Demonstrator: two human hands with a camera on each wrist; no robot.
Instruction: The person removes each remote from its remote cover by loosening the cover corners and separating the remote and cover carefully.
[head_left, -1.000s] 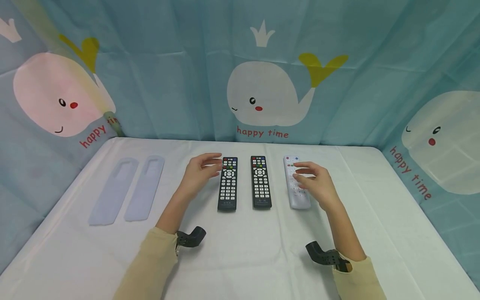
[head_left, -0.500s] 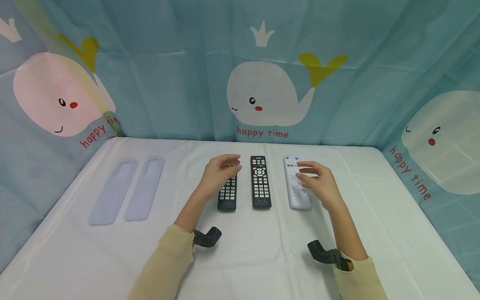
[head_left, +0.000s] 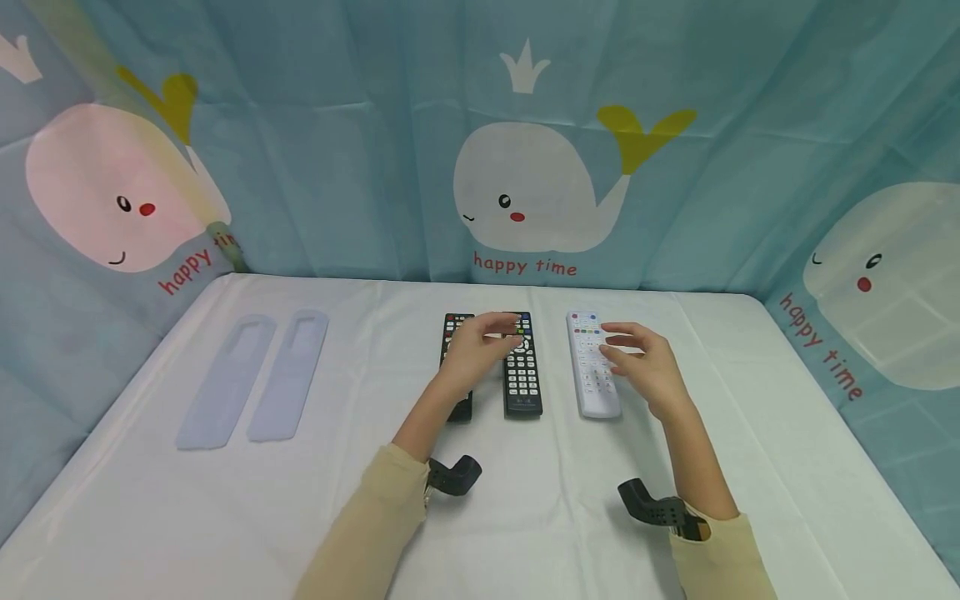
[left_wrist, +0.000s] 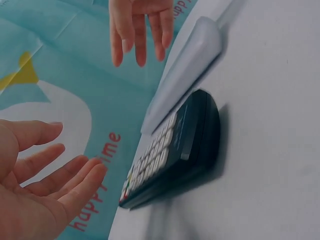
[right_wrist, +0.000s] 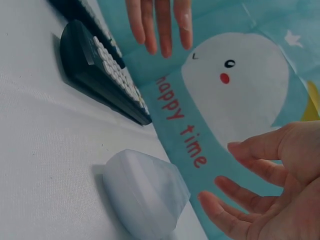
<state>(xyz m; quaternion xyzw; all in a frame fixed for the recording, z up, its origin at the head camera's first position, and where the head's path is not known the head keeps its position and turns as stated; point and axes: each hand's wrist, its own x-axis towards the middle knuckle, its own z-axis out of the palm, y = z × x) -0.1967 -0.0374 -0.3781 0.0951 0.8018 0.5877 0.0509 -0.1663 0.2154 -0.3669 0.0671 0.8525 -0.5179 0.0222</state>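
Note:
My left hand (head_left: 480,352) hovers over the table with fingers relaxed and nothing in them. In the head view it overlaps the left black remote control (head_left: 462,407) and the top of the middle black remote control (head_left: 522,383). The left wrist view shows a gap between that hand's fingers and the middle remote. Over by the right edge of the white remote control (head_left: 595,379), my right hand (head_left: 647,367) hangs with loosely bent, parted fingers, holding nothing. All the remotes lie flat, buttons up, side by side.
Two translucent remote covers (head_left: 228,387) lie flat on the left of the white-covered table (head_left: 187,517). A blue whale-print curtain (head_left: 360,167) rises behind the table and along its sides. Each wrist wears a black camera mount (head_left: 456,477).
My left hand has moved right, from beside the left black remote, across it, to the middle one. My right hand has shifted slightly right. The remotes and covers have stayed put.

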